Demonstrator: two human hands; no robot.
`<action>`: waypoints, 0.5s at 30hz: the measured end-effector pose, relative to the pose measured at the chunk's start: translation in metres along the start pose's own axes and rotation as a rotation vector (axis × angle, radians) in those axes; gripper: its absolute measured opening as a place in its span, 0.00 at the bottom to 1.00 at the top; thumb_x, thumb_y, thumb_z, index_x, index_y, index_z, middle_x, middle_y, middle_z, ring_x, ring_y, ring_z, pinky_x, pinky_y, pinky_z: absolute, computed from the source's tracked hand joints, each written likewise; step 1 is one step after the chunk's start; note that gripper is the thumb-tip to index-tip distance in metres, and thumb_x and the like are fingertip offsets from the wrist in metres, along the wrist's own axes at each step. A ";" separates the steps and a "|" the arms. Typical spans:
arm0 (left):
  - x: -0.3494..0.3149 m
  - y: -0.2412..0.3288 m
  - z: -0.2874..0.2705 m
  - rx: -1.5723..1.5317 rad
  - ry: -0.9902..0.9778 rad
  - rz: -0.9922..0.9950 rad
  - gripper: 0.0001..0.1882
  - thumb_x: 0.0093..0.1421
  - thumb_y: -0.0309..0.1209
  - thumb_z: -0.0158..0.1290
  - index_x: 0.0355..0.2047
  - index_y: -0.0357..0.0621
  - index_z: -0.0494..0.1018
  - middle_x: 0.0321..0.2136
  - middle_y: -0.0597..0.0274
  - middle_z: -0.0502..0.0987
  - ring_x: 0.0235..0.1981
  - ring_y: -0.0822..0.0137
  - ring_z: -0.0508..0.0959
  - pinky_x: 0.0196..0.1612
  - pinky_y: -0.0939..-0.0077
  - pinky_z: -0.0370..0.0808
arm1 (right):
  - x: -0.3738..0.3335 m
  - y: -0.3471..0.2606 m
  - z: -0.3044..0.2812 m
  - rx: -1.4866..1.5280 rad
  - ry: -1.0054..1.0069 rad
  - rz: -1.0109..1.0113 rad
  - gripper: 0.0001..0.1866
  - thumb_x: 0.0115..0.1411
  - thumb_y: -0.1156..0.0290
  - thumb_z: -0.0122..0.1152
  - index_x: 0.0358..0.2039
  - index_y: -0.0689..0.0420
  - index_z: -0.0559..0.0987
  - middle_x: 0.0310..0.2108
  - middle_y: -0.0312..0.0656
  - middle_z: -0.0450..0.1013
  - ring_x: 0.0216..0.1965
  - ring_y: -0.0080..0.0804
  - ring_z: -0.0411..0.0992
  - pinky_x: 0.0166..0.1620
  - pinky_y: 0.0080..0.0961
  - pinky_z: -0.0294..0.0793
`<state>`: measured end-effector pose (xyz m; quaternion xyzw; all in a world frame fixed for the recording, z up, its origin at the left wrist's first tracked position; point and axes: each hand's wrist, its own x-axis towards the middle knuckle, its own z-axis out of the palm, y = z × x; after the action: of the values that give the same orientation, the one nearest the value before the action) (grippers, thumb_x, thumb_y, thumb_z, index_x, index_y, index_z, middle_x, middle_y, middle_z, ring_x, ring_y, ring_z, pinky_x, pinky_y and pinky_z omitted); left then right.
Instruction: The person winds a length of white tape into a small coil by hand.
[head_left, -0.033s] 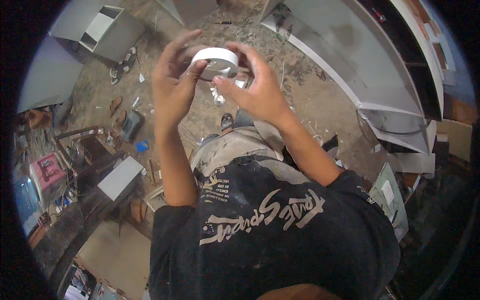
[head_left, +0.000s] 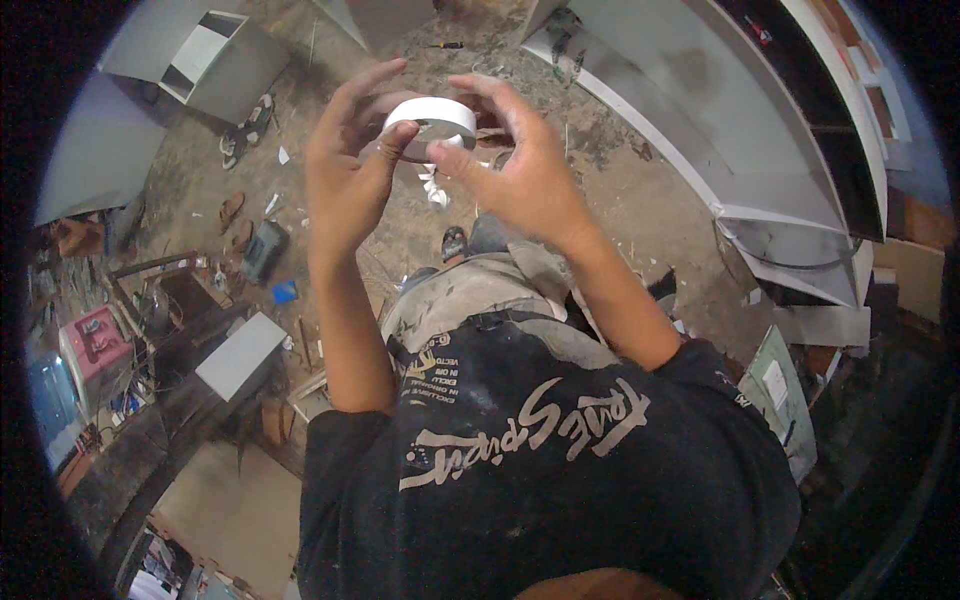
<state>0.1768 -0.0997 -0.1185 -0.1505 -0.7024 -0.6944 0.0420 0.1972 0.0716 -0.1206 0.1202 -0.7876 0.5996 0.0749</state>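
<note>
In front of me, above the floor, I hold a white ring-shaped roll (head_left: 428, 108), like a roll of tape, tilted so its hollow middle shows. My left hand (head_left: 350, 170) grips its left side, the thumb against the near rim and the fingers behind. At its right side is my right hand (head_left: 520, 165), thumb bent over the near edge and fingers curled round the far side, partly hidden. Beside the right thumb shows a small loose white piece (head_left: 457, 142), seemingly part of the roll. Below the roll, white curled scraps (head_left: 436, 190) are in view; whether they hang or lie on the floor I cannot tell.
A long white cabinet (head_left: 690, 110) lies at the right, a smaller open cabinet (head_left: 235, 85) at the upper left. A screwdriver (head_left: 446, 45) and a dark grey case (head_left: 264, 250) are on the littered floor. At left, a white board (head_left: 240, 357) rests near a pink tray (head_left: 97, 342).
My right hand has shifted slightly right, its upper fingers lifting a little off the roll's rim. The loose white piece has moved slightly. My left hand stays nearly still.
</note>
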 end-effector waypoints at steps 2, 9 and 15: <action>0.000 0.001 0.001 -0.029 -0.008 -0.012 0.24 0.61 0.26 0.56 0.57 0.35 0.65 0.43 0.53 0.78 0.45 0.66 0.77 0.44 0.76 0.76 | 0.013 -0.012 -0.022 -0.108 -0.197 0.027 0.22 0.55 0.74 0.65 0.51 0.60 0.73 0.41 0.47 0.77 0.37 0.38 0.78 0.42 0.30 0.77; -0.003 -0.007 0.001 -0.106 0.066 0.028 0.24 0.62 0.27 0.56 0.57 0.34 0.64 0.43 0.53 0.78 0.44 0.66 0.77 0.43 0.76 0.76 | 0.008 0.015 0.003 0.519 0.126 0.113 0.16 0.59 0.75 0.62 0.46 0.64 0.72 0.39 0.45 0.76 0.38 0.28 0.77 0.39 0.25 0.77; -0.002 0.005 0.002 0.091 0.049 0.022 0.24 0.61 0.24 0.56 0.56 0.37 0.66 0.41 0.54 0.78 0.43 0.67 0.78 0.43 0.76 0.76 | -0.020 0.046 0.025 0.370 -0.059 0.176 0.24 0.56 0.69 0.68 0.48 0.64 0.68 0.40 0.44 0.75 0.43 0.29 0.74 0.48 0.24 0.73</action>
<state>0.1799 -0.0975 -0.1142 -0.1389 -0.7303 -0.6647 0.0738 0.2041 0.0609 -0.1751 0.0801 -0.6735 0.7344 -0.0242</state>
